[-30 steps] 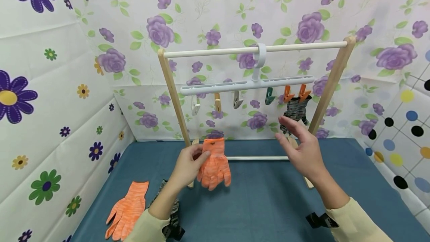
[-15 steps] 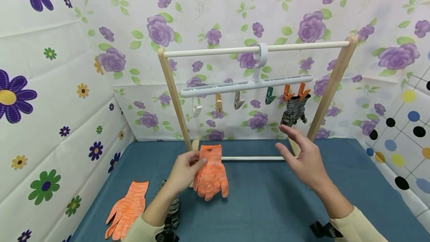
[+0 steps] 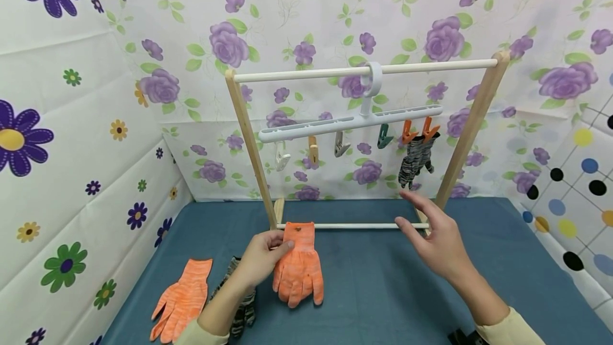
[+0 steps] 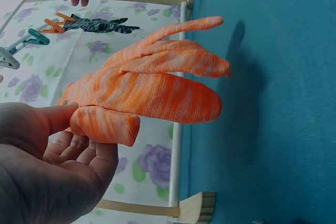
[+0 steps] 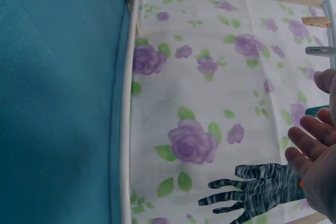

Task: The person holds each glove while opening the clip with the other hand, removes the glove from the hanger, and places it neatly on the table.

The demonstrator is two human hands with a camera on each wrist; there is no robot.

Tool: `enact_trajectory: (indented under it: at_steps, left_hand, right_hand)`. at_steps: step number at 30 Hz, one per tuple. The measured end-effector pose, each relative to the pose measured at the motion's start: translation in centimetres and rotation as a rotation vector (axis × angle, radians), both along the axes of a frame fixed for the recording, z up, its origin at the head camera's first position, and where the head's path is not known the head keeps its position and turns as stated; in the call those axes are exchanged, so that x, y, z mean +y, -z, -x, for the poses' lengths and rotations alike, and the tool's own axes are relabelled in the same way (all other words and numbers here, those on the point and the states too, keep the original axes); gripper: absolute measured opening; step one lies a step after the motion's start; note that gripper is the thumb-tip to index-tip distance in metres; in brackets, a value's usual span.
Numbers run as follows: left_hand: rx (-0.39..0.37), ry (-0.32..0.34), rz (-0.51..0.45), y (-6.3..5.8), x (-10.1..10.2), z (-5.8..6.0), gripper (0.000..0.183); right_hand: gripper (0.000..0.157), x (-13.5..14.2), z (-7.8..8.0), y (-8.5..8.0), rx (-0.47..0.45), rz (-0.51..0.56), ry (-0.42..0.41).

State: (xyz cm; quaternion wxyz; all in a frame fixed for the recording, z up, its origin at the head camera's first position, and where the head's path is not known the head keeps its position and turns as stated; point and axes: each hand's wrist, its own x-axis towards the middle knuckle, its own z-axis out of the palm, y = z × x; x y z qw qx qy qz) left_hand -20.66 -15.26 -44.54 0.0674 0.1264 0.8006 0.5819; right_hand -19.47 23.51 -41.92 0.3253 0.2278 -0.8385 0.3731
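Note:
My left hand [image 3: 264,257] pinches an orange knit glove [image 3: 299,270] by the side of its cuff, fingers of the glove hanging down above the blue cloth. In the left wrist view the same glove [image 4: 157,87] spreads out past my thumb. My right hand [image 3: 438,236] is raised at the right with its fingers extended, holding nothing. Beyond it a black-and-grey glove [image 3: 416,161] hangs from two orange clips [image 3: 428,129] on a white hanger [image 3: 335,124]. A second orange glove [image 3: 184,300] lies flat at the left, beside a black-and-grey glove [image 3: 244,307] partly hidden by my left forearm.
A wooden rack [image 3: 471,132] with a white top rod [image 3: 306,74] carries the hanger. White, tan [image 3: 313,149], grey [image 3: 341,144] and green clips [image 3: 384,136] hang from the bar without gloves. A lower white rod [image 3: 359,226] runs close over the cloth.
My left hand has lowered the orange glove and drawn it slightly left, toward me. My right hand has dropped a little, staying extended. The hanger has turned slightly.

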Motion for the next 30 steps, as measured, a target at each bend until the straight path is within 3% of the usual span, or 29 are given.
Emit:
enact_trajectory:
  at_steps: [7, 13, 21, 30]
  left_hand:
    - [-0.137, 0.031, -0.065, 1.0, -0.6, -0.1, 0.031]
    - [-0.196, 0.032, -0.031, 1.9, -1.0, 0.1, 0.033]
    - [-0.151, -0.006, 0.114, 3.4, -1.0, 0.3, 0.024]
    - [-0.062, -0.025, 0.337, 3.8, -0.5, 0.3, 0.018]
  right_hand:
    - [0.067, 0.0, -0.6, 0.6, -0.020, -0.030, 0.025]
    - [0.068, 0.1, -1.1, 1.2, -0.051, -0.035, 0.043]
    - [0.070, 0.3, -1.5, 1.8, -0.076, -0.051, 0.069]
    - [0.072, 0.9, -1.8, 2.7, -0.073, -0.070, 0.079]
